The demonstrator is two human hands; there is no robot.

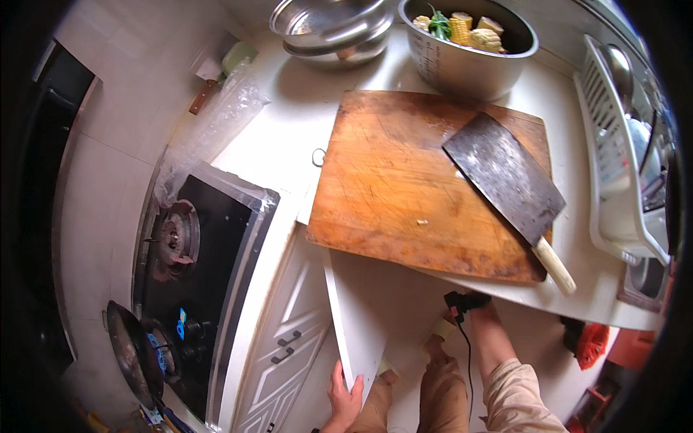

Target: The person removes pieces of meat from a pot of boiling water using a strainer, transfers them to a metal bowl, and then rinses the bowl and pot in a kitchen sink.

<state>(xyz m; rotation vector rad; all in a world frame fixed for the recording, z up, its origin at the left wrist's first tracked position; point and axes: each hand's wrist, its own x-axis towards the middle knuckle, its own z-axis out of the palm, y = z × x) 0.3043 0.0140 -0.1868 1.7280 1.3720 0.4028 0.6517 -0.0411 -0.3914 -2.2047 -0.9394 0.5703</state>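
My left hand [346,395] grips the free edge of a white cabinet door [352,325], which stands swung out below the counter. My right hand is out of view beyond the counter's front edge; only the forearm shows, with a black device [460,304] and cable at the wrist. Above lies a wooden cutting board [379,178], its front edge overhanging the counter. A dark-bladed cleaver [503,173] rests across the board's right side, its pale handle past the board's edge. One small scrap [422,222] sits on the board.
Behind the board stands a metal pot [465,67] holding corn pieces and greens. Stacked metal pans [335,32] are to its left. A white dish rack [617,216] lines the right side. At left are a gas stove [211,238] and a wok [130,357]; a red bag [593,346] sits low right.
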